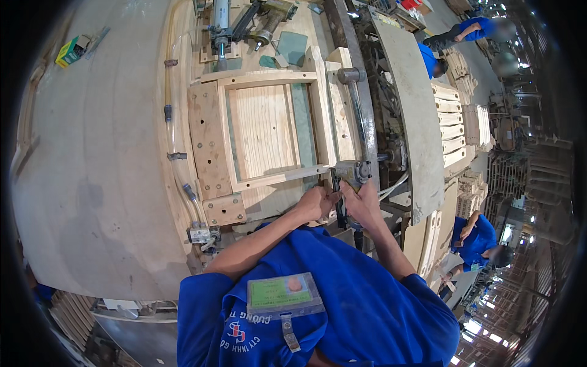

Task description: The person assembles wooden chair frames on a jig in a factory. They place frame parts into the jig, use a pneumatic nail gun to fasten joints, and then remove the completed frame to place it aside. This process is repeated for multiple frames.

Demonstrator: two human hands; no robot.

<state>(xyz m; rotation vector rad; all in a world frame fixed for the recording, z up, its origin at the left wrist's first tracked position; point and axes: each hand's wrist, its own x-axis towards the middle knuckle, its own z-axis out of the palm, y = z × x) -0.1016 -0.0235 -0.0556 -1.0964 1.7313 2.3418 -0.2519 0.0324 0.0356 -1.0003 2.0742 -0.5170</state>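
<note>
A pale wooden frame [269, 79] with a slatted panel [263, 131] inside lies clamped in a plywood jig [205, 140] on the bench. At the frame's near right corner stands a grey pneumatic nail gun [353, 172]. My right hand [362, 205] is closed around its handle just below the head. My left hand [318, 202] sits right beside it, its bent fingers pinching the tool's black magazine [338, 211] at the frame's lower rail [281, 177]. The fingertips of both hands nearly meet.
A second nail gun [269, 17] and an air cylinder [220, 24] lie at the jig's far end. Clear hoses [173, 131] run down its left side. A green box [70, 52] sits far left. Stacked wooden parts [451, 128] and people in blue [477, 240] are to the right.
</note>
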